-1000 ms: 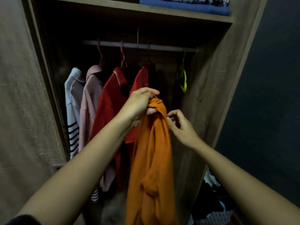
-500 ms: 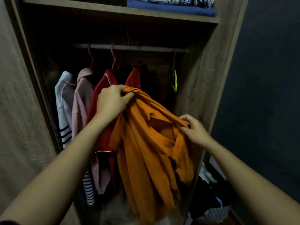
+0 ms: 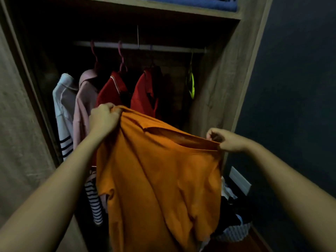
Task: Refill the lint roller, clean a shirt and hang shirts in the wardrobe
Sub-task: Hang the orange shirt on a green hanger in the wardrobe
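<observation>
While both arms reach forward into the open wardrobe [image 3: 223, 84], the orange shirt [image 3: 160, 175] hangs spread between the two hands in the middle of the view, in front of the clothes on the rail [image 3: 141, 46]. At about ten o'clock from the shirt's centre, the left hand [image 3: 103, 118] is closed in a fist around a bunch of the cloth at one top corner. At about two o'clock, the right hand [image 3: 225, 140] pinches the other top edge between thumb and fingertips, so the upper hem is stretched taut and slopes down from left to right. Below that edge the cloth falls in loose folds toward six o'clock. Behind it, from nine o'clock toward twelve, four garments hang side by side: a white shirt [image 3: 63, 99] with dark stripes low down, a pink shirt [image 3: 84, 99], and two red shirts [image 3: 112, 90], the second red one [image 3: 145, 95] just right of the first. At one o'clock a yellow-green hanger [image 3: 191, 82] hangs bare near the wardrobe's right wall. Above, at twelve o'clock, folded blue cloth [image 3: 190, 1] lies on the shelf [image 3: 163, 9]. At five o'clock a heap of clothes [image 3: 232, 220] sits low beside the wardrobe, against the dark wall [image 3: 300, 88].
</observation>
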Demonstrator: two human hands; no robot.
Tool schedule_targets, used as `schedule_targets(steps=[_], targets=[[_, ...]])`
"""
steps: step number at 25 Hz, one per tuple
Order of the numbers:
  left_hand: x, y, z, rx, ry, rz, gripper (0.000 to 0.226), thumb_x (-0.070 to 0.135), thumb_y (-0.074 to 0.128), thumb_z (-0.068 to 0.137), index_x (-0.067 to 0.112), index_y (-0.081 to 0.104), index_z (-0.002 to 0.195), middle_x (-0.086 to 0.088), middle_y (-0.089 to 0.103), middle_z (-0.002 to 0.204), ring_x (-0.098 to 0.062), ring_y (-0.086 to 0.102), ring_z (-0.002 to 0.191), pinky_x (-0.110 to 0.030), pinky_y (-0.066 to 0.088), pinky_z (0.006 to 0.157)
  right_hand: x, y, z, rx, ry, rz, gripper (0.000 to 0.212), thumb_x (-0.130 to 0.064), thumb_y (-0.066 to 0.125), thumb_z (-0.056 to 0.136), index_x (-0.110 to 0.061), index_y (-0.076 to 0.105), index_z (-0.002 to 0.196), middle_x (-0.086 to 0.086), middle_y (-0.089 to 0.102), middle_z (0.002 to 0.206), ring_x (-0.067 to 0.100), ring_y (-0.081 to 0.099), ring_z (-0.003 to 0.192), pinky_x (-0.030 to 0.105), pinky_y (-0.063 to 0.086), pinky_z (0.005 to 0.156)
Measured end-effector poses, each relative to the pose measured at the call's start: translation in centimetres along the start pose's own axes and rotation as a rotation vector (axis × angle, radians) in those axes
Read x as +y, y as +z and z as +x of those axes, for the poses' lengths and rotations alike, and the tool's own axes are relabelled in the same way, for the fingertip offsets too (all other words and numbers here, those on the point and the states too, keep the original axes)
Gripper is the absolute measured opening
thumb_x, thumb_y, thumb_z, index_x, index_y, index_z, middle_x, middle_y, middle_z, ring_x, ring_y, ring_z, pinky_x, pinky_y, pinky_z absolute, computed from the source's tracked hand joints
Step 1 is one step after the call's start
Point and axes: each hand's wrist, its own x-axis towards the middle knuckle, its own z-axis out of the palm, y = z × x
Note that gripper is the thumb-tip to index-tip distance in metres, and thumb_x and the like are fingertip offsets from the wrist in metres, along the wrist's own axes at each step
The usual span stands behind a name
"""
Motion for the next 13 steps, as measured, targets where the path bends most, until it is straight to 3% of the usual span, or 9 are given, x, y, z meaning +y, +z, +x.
schedule_targets(steps=[2, 4, 6, 9, 11, 13], targets=[[-2.0, 1.2, -0.9, -0.065, -0.065, 0.047, 0.039, 0.045, 0.04, 0.074, 0.012, 0.061, 0.068, -0.025, 0.068, 0.092, -0.043, 0.059, 0.095, -0.043, 0.044, 0.076, -0.3, -1.6, -0.7, -0.037, -0.028, 0.049, 0.026, 0.015, 0.047, 0.078, -0.011, 0.049, 0.073, 0.003, 0.056, 0.096, 0.011, 0.057, 0.089, 0.023, 0.052, 0.068], [-3.2, 2.3, -1.3, -0.117, -0.156, 0.0, 0.043, 0.046, 0.042, 0.074, 0.011, 0.067, 0.074, -0.022, 0.069, 0.093, -0.041, 0.059, 0.097, -0.042, 0.045, 0.078, -1.0, -2.8, -0.8, -0.005, -0.028, 0.076, 0.029, 0.014, 0.047, 0.079, -0.009, 0.056, 0.063, 0.0, 0.059, 0.106, 0.01, 0.057, 0.099, 0.027, 0.052, 0.077], [-3.8, 2.7, -1.0, -0.138, -0.237, -0.063, 0.046, 0.045, 0.041, 0.075, 0.01, 0.07, 0.083, -0.021, 0.068, 0.099, -0.039, 0.059, 0.099, -0.041, 0.044, 0.078, -1.5, -3.7, -0.1, 0.074, -0.04, -0.16, 0.028, 0.007, 0.051, 0.083, -0.013, 0.069, 0.075, -0.003, 0.059, 0.114, 0.01, 0.056, 0.107, 0.027, 0.051, 0.087], [-3.7, 3.5, -1.2, -0.162, -0.219, 0.006, 0.051, 0.05, 0.032, 0.07, 0.012, 0.065, 0.073, -0.025, 0.066, 0.093, -0.042, 0.059, 0.095, -0.042, 0.041, 0.073, -2.0, -4.1, 1.9, 0.298, -0.109, -0.636, 0.031, -0.002, 0.051, 0.087, -0.018, 0.064, 0.111, 0.004, 0.055, 0.125, 0.018, 0.053, 0.116, 0.032, 0.047, 0.094], [-2.0, 4.4, -2.4, -0.198, -0.165, -0.005, 0.048, 0.05, 0.038, 0.069, 0.019, 0.069, 0.087, -0.021, 0.068, 0.097, -0.04, 0.061, 0.097, -0.041, 0.045, 0.079, -2.2, -4.2, 3.5, 0.347, -0.095, -0.759, 0.034, -0.005, 0.05, 0.088, -0.015, 0.059, 0.119, 0.01, 0.05, 0.127, 0.027, 0.051, 0.118, 0.038, 0.044, 0.094], [0.2, 5.5, -3.2, -0.273, 0.003, -0.128, 0.038, 0.045, 0.046, 0.068, 0.024, 0.065, 0.094, -0.012, 0.07, 0.095, -0.031, 0.064, 0.093, -0.035, 0.047, 0.081, -2.2, -4.6, 5.1, 0.317, -0.041, -0.831, 0.034, -0.006, 0.046, 0.09, -0.009, 0.054, 0.122, 0.016, 0.043, 0.133, 0.036, 0.048, 0.121, 0.043, 0.041, 0.097]])
